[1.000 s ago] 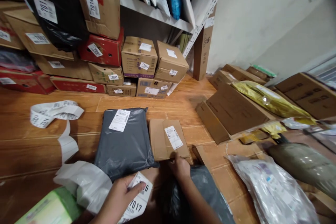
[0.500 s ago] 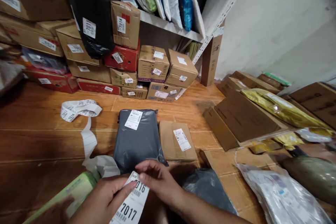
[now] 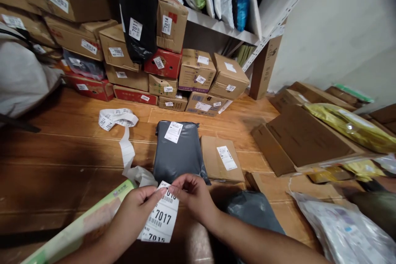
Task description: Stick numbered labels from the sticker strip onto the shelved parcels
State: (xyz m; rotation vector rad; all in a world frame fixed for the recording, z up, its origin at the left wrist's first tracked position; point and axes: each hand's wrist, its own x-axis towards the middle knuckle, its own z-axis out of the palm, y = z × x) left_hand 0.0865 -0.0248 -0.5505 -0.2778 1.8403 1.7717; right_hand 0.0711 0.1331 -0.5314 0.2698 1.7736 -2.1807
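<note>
A strip of white number labels [image 3: 162,217], printed 7017 and 7015 among others, is pinched at its upper end between both hands. My left hand [image 3: 140,200] grips the strip's left edge with thumb and finger. At the top right corner, the thumb and fingers of my right hand [image 3: 193,194] close on the label whose number is partly covered. A backing-paper tail [image 3: 126,148] trails away to a curled run of labels [image 3: 114,119] on the floor. Just beyond my hands lie a dark grey plastic parcel [image 3: 179,152] and a small cardboard box [image 3: 216,156], each with a shipping label.
Numbered boxes [image 3: 198,74] and a black bag [image 3: 137,16] are stacked against a metal shelf [image 3: 222,27]. A long green box [image 3: 83,222] lies under my left arm. On the right are a large carton [image 3: 309,140], a yellow parcel [image 3: 349,126] and a clear-wrapped parcel [image 3: 337,227].
The view has turned left, so the scene sits farther right. The label strip is lifted a little and more of it shows, including 7015. My right fingers have closed onto its top corner.
</note>
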